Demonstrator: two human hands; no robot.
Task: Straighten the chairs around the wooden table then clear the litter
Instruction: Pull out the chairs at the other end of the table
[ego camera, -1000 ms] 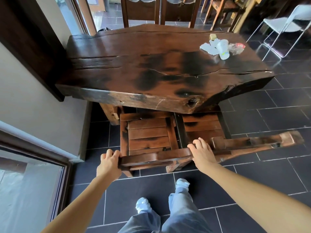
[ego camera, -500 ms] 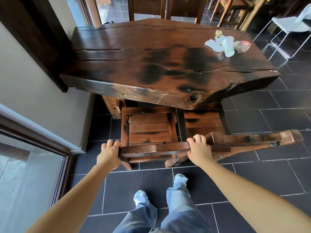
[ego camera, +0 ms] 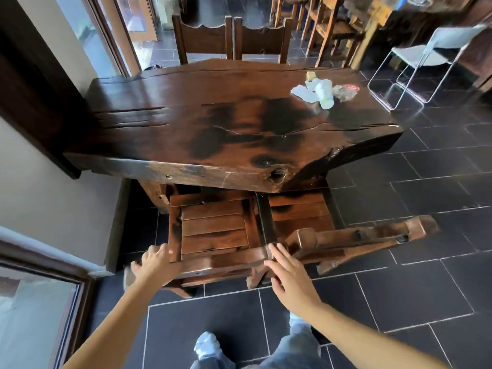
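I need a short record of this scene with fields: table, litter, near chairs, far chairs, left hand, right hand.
table: dark wooden slab table, set by the wall
litter: white cup on its side, paper scraps, clear wrapper, at the far right corner
near chairs: left chair and right chair, seats partly under the table
far chairs: two chair backs side by side
left hand: open, at the left chair's back corner
right hand: open, fingers spread at that chair's top rail

Table (ego camera: pixel 226 123): thick dark wooden slab, cracked, irregular edge.
Near chairs: left chair (ego camera: pixel 215 230) and right chair (ego camera: pixel 300 211), slatted seats partly tucked under near edge, side by side.
Far chairs (ego camera: pixel 231 39): two, upright, backs at far edge.
Litter (ego camera: pixel 323 90): paper scraps, tipped white cup, crumpled clear wrapper, clustered at far right corner.
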